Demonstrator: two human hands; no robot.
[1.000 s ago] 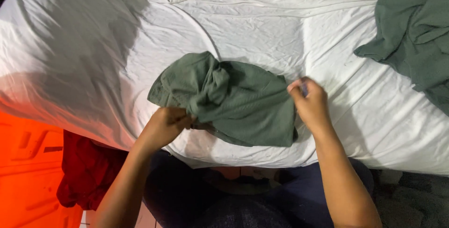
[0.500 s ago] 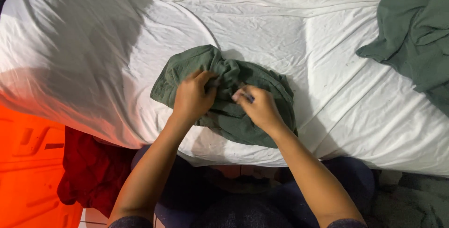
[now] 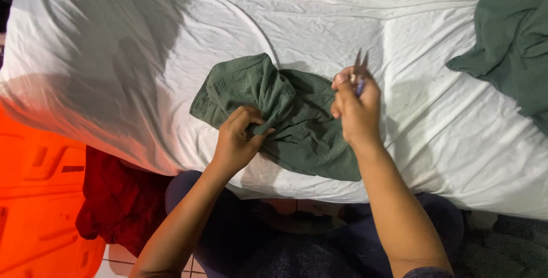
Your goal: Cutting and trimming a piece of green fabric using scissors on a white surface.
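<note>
My left hand [image 3: 238, 141] pinches a fold of the crumpled green cloth [image 3: 285, 112] on the white sheet [image 3: 142, 55], while my right hand [image 3: 355, 107], lifted off the cloth since half a second ago, grips small snips [image 3: 359, 68] in closed fingers, another green garment [image 3: 514, 32] lying well apart.

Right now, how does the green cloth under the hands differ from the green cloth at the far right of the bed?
The bunched dark-green knit cloth lies mid-sheet, gripped by the left hand; the spread dark-green cloth at the right edge is untouched. The bunched one shows whole; the right one runs out of frame. The right hand holds small scissors beside the bunched one only. Both lie on the white bedsheet.
</note>
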